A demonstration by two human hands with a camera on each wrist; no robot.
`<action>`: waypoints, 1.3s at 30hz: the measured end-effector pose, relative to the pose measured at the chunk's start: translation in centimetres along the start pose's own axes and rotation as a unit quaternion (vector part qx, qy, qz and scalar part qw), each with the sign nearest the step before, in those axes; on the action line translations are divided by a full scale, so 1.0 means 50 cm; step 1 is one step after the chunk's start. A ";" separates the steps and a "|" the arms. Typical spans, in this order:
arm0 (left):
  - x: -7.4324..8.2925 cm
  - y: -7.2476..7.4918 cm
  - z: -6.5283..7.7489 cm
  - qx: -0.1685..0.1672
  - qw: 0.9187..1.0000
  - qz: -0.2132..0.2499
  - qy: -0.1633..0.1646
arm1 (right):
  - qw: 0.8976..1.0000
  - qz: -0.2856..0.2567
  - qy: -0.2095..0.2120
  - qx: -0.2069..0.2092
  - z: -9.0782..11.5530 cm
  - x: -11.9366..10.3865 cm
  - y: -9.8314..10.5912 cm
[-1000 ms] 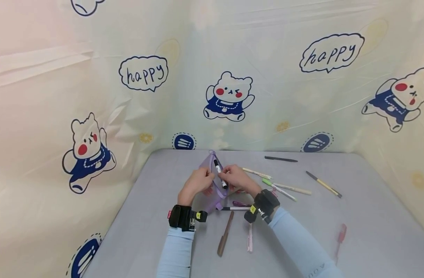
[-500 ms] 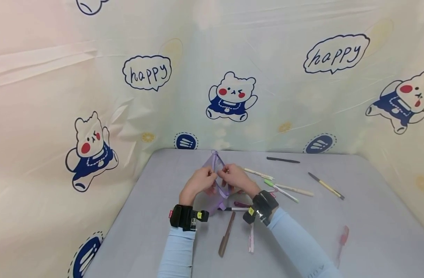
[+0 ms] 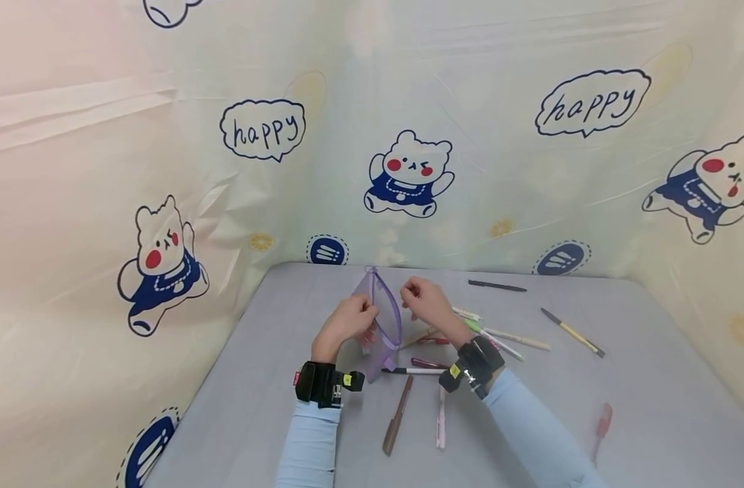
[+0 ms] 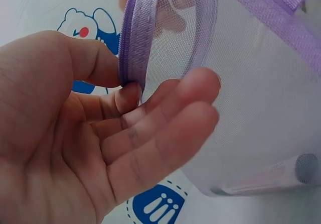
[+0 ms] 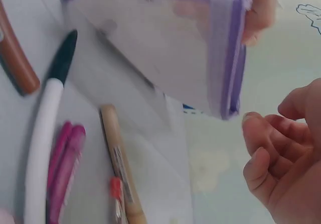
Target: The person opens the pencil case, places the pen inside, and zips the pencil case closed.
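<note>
A purple mesh zip pouch (image 3: 384, 312) stands with its mouth parted on the grey table. My left hand (image 3: 345, 322) pinches one zip edge between thumb and forefinger, its other fingers extended along the mesh in the left wrist view. Low inside the pouch, a white marker (image 4: 271, 179) shows through the mesh. My right hand (image 3: 431, 306) is raised just right of the mouth, apart from it, with loosely curled fingers. Nothing is in that hand (image 5: 291, 153) in the right wrist view. Nearest below it lie a beige pen (image 5: 120, 158) and a red pen (image 5: 117, 194).
Around the pouch lie a black-and-white pen (image 3: 417, 371), a purple pen (image 3: 427, 364), a brown marker (image 3: 398, 415) and a pink pen (image 3: 440, 423). Farther right are a green-capped pen (image 3: 501, 344), a yellow-and-grey pen (image 3: 572, 332), a black pen (image 3: 497, 285) and a red-capped pen (image 3: 604, 420).
The black-and-white marker in my right hand went down into the pouch and was let go. My right hand then drew away to the right. My left hand kept its grip on the edge.
</note>
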State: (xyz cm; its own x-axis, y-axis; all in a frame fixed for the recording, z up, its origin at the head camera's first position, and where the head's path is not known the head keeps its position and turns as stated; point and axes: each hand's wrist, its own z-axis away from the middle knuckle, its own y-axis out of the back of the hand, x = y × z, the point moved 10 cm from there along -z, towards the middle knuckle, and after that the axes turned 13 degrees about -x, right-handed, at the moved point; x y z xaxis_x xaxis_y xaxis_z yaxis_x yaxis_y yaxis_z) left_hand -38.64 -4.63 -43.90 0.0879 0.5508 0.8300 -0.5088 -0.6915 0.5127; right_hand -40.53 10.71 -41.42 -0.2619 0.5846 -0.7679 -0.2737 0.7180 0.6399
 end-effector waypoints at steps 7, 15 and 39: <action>0.002 0.003 0.008 -0.001 1.000 -0.019 0.000 | 0.990 0.129 -0.001 -0.054 0.002 0.021 0.014; 0.003 0.000 0.007 -0.007 1.000 -0.018 -0.004 | 0.969 0.223 -0.049 -0.098 0.014 0.074 0.032; 0.004 0.000 0.011 -0.015 1.000 -0.018 -0.010 | 0.948 0.259 -0.059 -0.176 0.019 0.137 -0.038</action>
State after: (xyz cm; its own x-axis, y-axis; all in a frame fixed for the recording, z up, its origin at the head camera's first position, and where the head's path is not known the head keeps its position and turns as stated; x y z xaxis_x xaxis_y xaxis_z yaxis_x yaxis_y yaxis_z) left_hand -38.15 -4.79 -43.62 0.1227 0.5651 0.8158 -0.5304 -0.6574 0.5352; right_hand -40.95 13.71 -47.93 -0.3464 0.8772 -0.3326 -0.4336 0.1646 0.8859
